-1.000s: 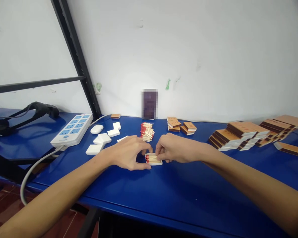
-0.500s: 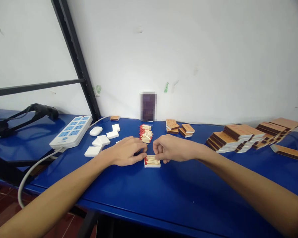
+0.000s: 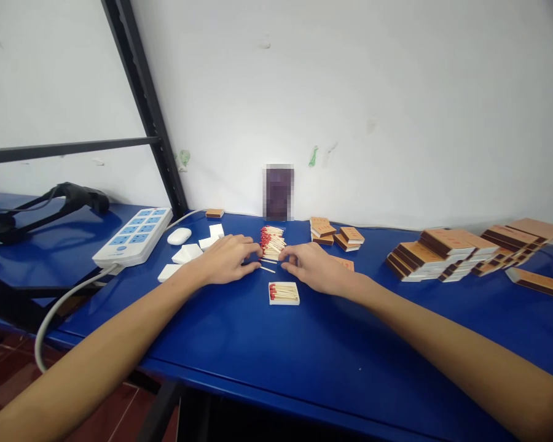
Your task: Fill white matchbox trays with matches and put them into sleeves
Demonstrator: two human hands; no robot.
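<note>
A pile of red-tipped matches (image 3: pixel 273 244) lies on the blue table between my two hands. My left hand (image 3: pixel 233 258) is at the pile's left side, thumb and fingers apart, holding nothing. On the right, my right hand (image 3: pixel 306 264) has its fingers curved and apart beside the pile's near end, with nothing seen in them. A loose match (image 3: pixel 268 270) rests on the table between the thumbs. Nearer to me sits a white matchbox tray (image 3: pixel 284 302) filled with matches, heads to the left, touched by neither hand.
White trays (image 3: pixel 187 253) lie left, near a white oval case (image 3: pixel 179 236) and a power strip (image 3: pixel 136 236). Matchboxes (image 3: pixel 349 237) stand behind my right hand, one partly hidden by it. Stacked matchboxes (image 3: pixel 442 245) fill the right. A pixelated dark object (image 3: pixel 278 193) leans on the wall.
Both hands have moved away from the filled tray, forward to the match pile. The tray now shows whole, and my fingers have parted. The view has shifted slightly.
</note>
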